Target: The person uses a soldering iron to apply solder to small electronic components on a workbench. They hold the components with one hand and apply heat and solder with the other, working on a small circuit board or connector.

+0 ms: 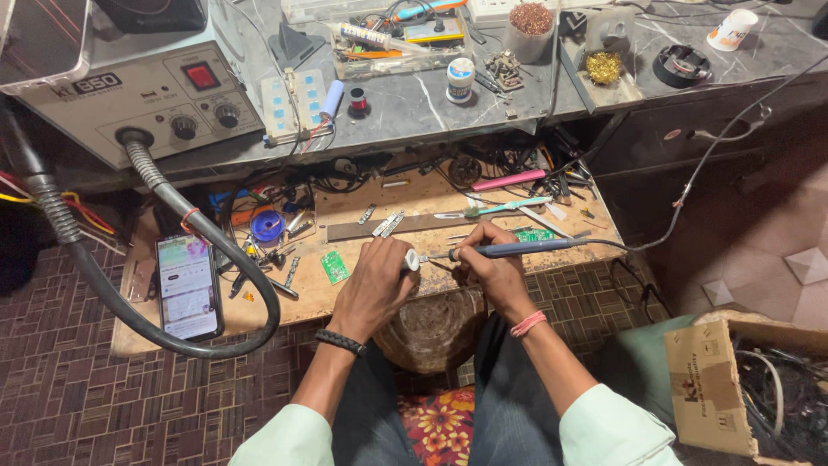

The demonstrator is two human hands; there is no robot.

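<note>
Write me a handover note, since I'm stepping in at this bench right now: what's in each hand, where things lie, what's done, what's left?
Left hand: closed around a small white part, held over the wooden board.
Right hand: gripping the blue-handled soldering iron, tip pointed at the white part; whether it touches is unclear.
Nearby: small green circuit board left of the left hand, another green board behind the iron, phone at the board's left end.
Done: part and iron brought together.
Left: cannot tell whether any joint is finished; check before continuing.
</note>
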